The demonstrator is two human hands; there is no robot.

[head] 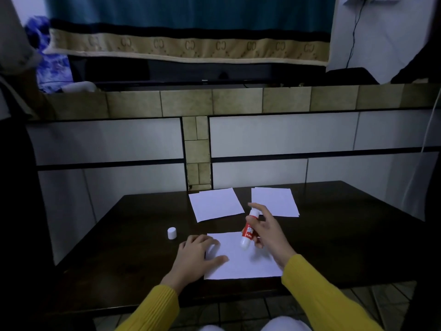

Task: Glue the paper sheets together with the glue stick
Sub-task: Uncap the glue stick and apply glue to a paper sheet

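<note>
Our right hand (pixel 267 229) holds the glue stick (pixel 248 231) tilted, its lower tip just over the near sheet (pixel 241 261); our left hand (pixel 196 255) presses that sheet's left edge flat, fingers loosely spread.
</note>
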